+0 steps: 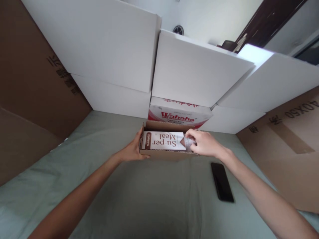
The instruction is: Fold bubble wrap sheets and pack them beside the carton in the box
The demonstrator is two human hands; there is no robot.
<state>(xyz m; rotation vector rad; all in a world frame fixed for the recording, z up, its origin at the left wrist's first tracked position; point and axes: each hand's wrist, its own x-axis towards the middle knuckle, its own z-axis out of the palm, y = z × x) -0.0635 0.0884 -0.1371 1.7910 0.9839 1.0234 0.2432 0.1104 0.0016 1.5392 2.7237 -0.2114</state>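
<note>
A small open cardboard box rests on a grey-green cloth surface. Inside it lies a white packet printed "Su-per Meal" in brown letters, seen upside down. My left hand grips the box's left end, thumb on the near wall and fingers on the side. My right hand is at the box's right end, fingers pinched on a crinkled clear wrapper at the packet's right edge.
A black phone lies face down on the cloth, right of the box. A red-and-white "Wahaha" carton stands just behind the box. Large white boxes are stacked at the back; brown cartons flank both sides.
</note>
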